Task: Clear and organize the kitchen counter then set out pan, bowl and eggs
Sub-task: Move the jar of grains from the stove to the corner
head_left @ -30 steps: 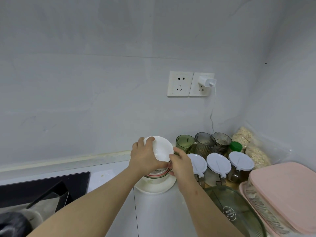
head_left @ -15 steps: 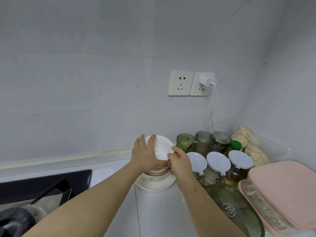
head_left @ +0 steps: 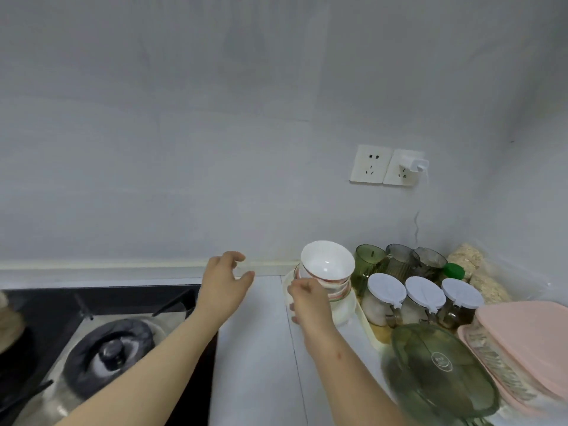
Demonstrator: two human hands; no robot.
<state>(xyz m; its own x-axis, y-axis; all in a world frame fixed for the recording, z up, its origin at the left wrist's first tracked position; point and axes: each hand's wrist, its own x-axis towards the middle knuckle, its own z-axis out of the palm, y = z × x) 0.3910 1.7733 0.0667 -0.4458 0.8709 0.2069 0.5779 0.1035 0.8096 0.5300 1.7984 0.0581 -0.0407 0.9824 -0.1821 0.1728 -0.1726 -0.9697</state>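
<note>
A stack of white bowls with red rims [head_left: 327, 267] leans on a white plate [head_left: 345, 313] at the back of the counter, the top bowl tilted toward me. My right hand [head_left: 307, 299] is at the stack's lower left side, fingers curled against the bowls and the plate rim. My left hand [head_left: 224, 284] hovers above the white counter [head_left: 255, 348] to the left of the stack, fingers spread and holding nothing. No pan or eggs are in view.
A black gas hob with a burner [head_left: 113, 358] fills the lower left. Right of the bowls stand green and grey glass cups [head_left: 370, 261], three white-lidded jars [head_left: 425, 292], a green glass lid [head_left: 442, 370], a pink-lidded box [head_left: 528, 339] and bags of oats [head_left: 467, 259].
My left hand has let go of the top bowl and moved left, away from the stack. My right hand has slipped lower on the stack. The camera has turned left, showing the hob.
</note>
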